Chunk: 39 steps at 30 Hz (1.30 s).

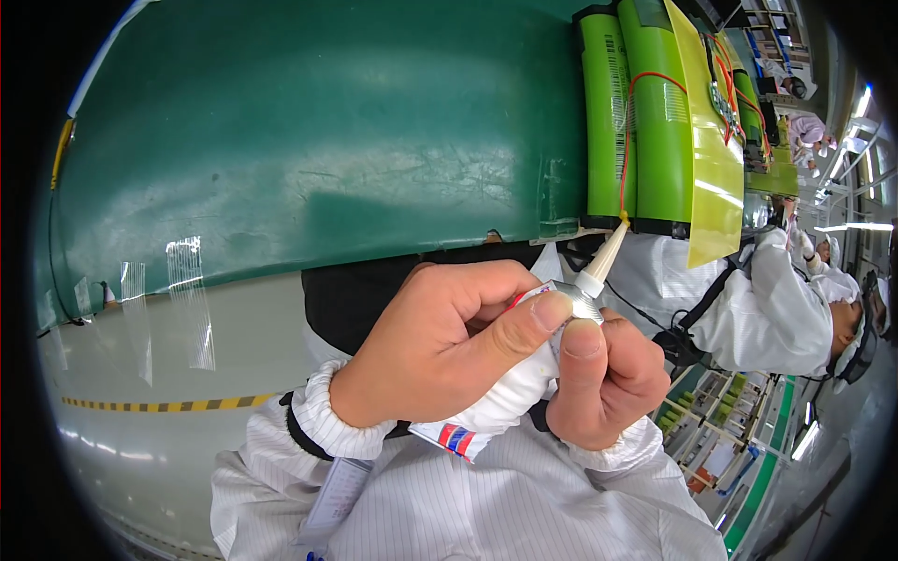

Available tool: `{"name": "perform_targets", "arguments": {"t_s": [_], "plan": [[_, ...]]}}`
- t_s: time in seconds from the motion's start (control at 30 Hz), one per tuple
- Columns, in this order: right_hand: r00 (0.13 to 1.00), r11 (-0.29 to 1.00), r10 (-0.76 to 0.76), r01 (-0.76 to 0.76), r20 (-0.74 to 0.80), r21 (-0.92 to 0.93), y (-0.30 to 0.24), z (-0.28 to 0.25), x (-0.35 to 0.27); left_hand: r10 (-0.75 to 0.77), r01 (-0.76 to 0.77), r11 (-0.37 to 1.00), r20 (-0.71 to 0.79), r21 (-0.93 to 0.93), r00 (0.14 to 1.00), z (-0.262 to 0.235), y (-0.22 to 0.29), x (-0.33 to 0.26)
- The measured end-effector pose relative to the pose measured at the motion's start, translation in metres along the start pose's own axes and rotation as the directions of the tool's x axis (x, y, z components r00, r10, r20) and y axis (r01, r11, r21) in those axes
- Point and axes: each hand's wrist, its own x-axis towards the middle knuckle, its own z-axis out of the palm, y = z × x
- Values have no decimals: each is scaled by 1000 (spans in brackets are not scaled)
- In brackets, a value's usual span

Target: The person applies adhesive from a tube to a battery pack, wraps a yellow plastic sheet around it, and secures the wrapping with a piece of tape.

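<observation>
Left hand (454,332) and right hand (603,383), both closed, pinch the white tube (508,397). Best squeeze gently, with the nozzle (606,262) steady at the red wire's (625,168) near end.

A worn, dark-green, smooth tabletop (309,122) carries bright-green, black-ended cylinders (652,154) crossed by a thin red wire (655,74), as clear tape strips (190,304) hang from its near edge.

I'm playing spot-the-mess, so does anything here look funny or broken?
At left, clear, shiny tape strips dangle off the edge of the flat, green table, which looks untidy. Pale scuffs mark its top. Near the middle, the white tube with red and blue stripes looks crumpled, probably just from squeezing.
</observation>
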Motion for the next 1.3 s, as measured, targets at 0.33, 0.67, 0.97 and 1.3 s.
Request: {"name": "perform_targets", "arguments": {"t_s": [0.33,0.67,0.97,1.3], "plan": [[997,994,-75,71,-33,-86,-3,3,2,39,-38,997,21,-66,999,3,-14,2],[994,984,-106,103,-13,-142,-6,-5,11,-26,39,990,93,-139,995,6,-21,7],[992,974,-124,127,25,-189,-6,-8,17,-34,54,978,100,-202,994,8,-27,9],[985,966,-172,167,-4,-196,-6,-6,14,-47,87,974,188,-210,981,5,-29,9]]}}
